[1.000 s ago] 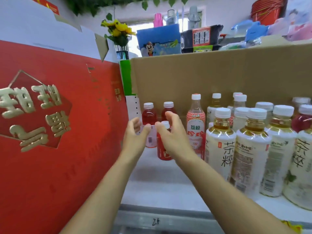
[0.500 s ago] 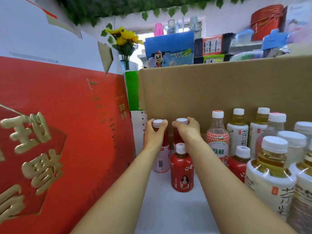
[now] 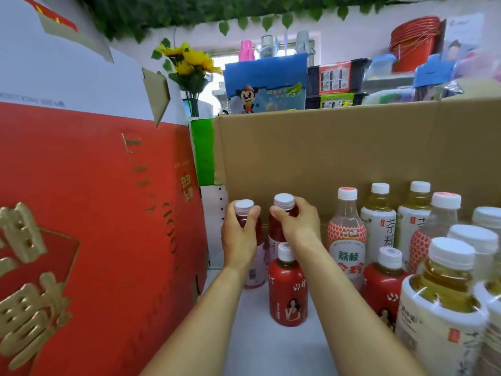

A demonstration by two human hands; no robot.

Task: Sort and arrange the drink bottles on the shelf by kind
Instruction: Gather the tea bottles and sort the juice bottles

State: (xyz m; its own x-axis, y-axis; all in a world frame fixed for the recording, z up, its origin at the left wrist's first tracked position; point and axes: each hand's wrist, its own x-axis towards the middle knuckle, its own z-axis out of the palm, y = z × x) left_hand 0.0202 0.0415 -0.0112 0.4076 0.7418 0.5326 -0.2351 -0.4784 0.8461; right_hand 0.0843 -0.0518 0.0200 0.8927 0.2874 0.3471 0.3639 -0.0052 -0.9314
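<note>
Two tall red-drink bottles with white caps stand at the back left of the white shelf (image 3: 273,346). My left hand (image 3: 240,234) grips the neck of the left one (image 3: 245,210). My right hand (image 3: 296,223) grips the neck of the right one (image 3: 283,204). A short red-labelled bottle (image 3: 288,291) stands just in front of them, between my forearms. A second short red bottle (image 3: 383,289) stands to the right. Behind it are a lychee drink bottle (image 3: 346,234) and several white-labelled tea bottles (image 3: 378,221).
A large red carton (image 3: 95,226) walls the left side. A brown cardboard box (image 3: 352,147) closes the back. More tea bottles (image 3: 444,302) crowd the right front. Yellow flowers (image 3: 187,61) and store goods stand beyond the box.
My hands went forward from in front of the bottles to their necks, and the fingers have closed round them. The camera moved closer and lower towards the shelf.
</note>
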